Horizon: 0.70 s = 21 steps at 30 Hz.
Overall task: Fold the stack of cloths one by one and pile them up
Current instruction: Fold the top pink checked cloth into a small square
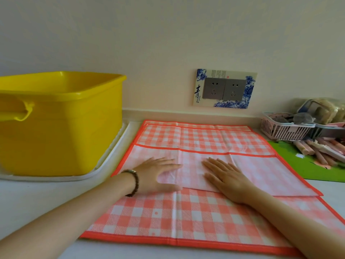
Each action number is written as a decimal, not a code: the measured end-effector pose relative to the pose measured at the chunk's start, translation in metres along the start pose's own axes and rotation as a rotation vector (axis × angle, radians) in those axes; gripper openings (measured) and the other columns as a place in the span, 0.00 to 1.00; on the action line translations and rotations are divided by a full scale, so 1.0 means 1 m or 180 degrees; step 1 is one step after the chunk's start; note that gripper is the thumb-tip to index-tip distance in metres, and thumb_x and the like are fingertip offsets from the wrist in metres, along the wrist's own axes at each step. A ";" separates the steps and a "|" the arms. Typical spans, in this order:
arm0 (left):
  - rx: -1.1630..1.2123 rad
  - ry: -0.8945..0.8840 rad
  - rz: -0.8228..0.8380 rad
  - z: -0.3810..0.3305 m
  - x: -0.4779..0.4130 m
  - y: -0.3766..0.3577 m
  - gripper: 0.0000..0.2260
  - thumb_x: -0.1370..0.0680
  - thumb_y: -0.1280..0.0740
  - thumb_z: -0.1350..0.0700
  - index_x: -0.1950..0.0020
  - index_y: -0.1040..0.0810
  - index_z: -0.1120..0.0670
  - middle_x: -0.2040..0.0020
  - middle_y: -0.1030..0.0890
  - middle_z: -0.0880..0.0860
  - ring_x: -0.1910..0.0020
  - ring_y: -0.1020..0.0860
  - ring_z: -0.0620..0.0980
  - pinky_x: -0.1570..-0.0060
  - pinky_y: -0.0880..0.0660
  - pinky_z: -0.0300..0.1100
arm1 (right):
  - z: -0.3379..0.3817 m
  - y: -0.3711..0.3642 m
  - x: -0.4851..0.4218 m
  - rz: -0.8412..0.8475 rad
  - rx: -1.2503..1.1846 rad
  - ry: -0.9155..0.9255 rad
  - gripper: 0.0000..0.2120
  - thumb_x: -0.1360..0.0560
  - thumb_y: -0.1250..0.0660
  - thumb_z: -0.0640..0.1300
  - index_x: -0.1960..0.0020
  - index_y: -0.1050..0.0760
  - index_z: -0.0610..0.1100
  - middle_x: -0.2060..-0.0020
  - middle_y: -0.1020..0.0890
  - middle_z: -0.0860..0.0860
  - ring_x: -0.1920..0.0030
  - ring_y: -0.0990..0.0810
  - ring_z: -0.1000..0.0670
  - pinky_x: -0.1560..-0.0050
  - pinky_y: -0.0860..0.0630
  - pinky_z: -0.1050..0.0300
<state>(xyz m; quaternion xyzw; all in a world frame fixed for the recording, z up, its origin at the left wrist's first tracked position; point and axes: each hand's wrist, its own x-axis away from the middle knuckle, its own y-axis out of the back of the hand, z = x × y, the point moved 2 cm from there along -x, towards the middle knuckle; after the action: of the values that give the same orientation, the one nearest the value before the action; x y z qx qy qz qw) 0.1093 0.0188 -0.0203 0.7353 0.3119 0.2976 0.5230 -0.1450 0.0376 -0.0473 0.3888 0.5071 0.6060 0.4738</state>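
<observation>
A stack of orange-and-white checked cloths (186, 217) with orange borders lies flat on the counter in front of me. The top cloth (265, 172) is folded over, its paler underside facing up across the middle of the stack. My left hand (158, 174), with a bead bracelet on the wrist, presses flat on the folded part at its left. My right hand (225, 178) lies flat on it too, fingers straight and pointing away from me. Neither hand grips anything.
A large yellow plastic tub (61, 128) stands on a white tray (112, 157) at the left. A pink basket (283, 128) of utensils and a green mat (298, 169) with sausages sit at the right. A double socket (224, 89) is on the wall behind.
</observation>
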 end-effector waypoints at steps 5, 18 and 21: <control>-0.0057 -0.0039 0.0132 -0.013 -0.007 -0.003 0.30 0.28 0.40 0.31 0.27 0.43 0.34 0.24 0.47 0.39 0.25 0.50 0.40 0.27 0.54 0.43 | 0.003 0.001 -0.001 0.0072 -0.0011 -0.0021 0.43 0.37 0.70 0.73 0.24 0.56 0.60 0.24 0.53 0.60 0.24 0.57 0.56 0.26 0.60 0.56; -0.1156 -0.0312 -0.0096 -0.020 0.001 0.002 0.19 0.17 0.50 0.47 0.25 0.43 0.41 0.25 0.40 0.42 0.27 0.38 0.45 0.32 0.36 0.42 | -0.014 0.016 0.035 0.0593 0.0066 0.0460 0.31 0.28 0.55 0.70 0.27 0.59 0.66 0.27 0.56 0.67 0.27 0.60 0.64 0.26 0.61 0.60; -0.0666 0.0076 -0.0151 -0.018 0.006 0.012 0.17 0.19 0.49 0.43 0.30 0.36 0.34 0.33 0.26 0.47 0.36 0.27 0.49 0.37 0.31 0.42 | -0.017 0.024 0.045 0.0521 -0.0005 0.0455 0.28 0.24 0.50 0.64 0.26 0.54 0.63 0.29 0.51 0.67 0.29 0.55 0.66 0.27 0.59 0.65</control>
<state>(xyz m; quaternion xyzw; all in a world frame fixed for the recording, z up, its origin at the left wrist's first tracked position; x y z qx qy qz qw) 0.1014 0.0306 -0.0032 0.6655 0.3028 0.3248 0.6000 -0.1766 0.0763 -0.0272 0.3844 0.5057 0.6692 0.3856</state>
